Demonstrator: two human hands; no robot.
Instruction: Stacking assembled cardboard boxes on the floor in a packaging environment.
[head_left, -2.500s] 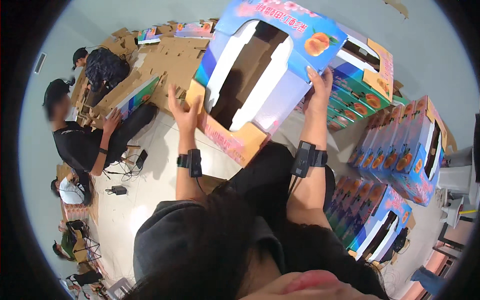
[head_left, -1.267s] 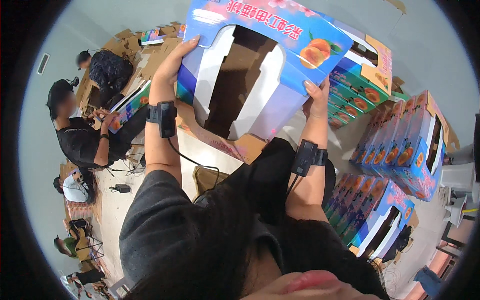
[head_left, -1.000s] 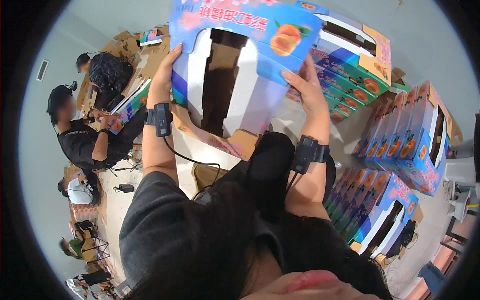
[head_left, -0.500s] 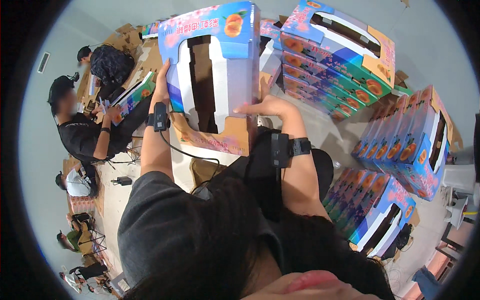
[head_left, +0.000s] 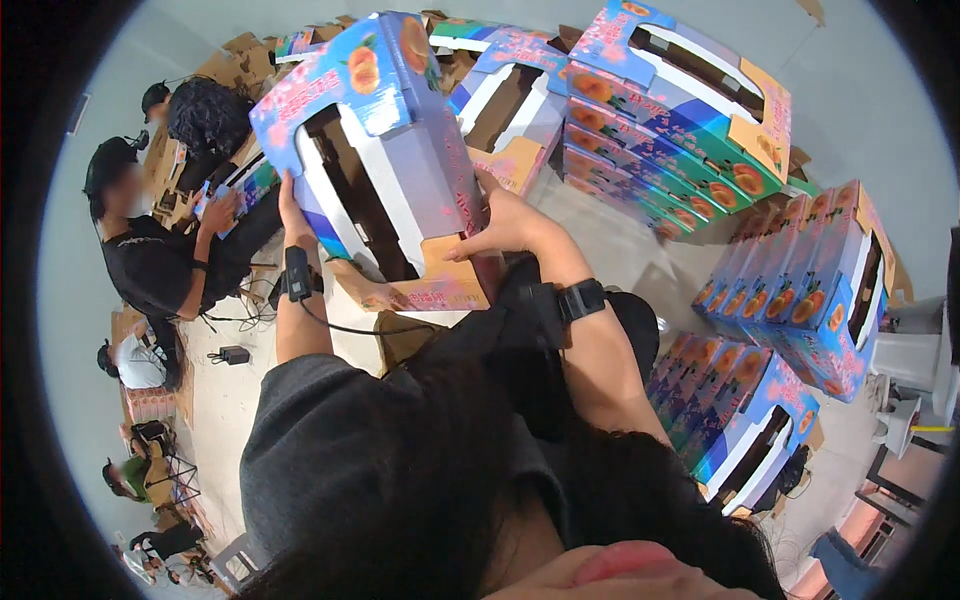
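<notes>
You are holding the open fruit carton (head_left: 385, 150) tilted, left hand (head_left: 292, 203) gripping its left edge, right hand (head_left: 505, 222) pressing its lower flap; finished cartons (head_left: 690, 110) are standing stacked behind.

fruit carton (head_left: 380, 150) swung leftward and lower, right hand (head_left: 505, 225) moved to its bottom flap

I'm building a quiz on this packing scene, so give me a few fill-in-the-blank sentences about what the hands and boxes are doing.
1. Both hands hold a printed cardboard ____.
2. The right hand presses a brown ____ at its lower end.
3. The left hand grips the side nearer the seated ____ in black.
4. Each wrist wears a black ____.

Missing words: box; flap; person; band
</notes>
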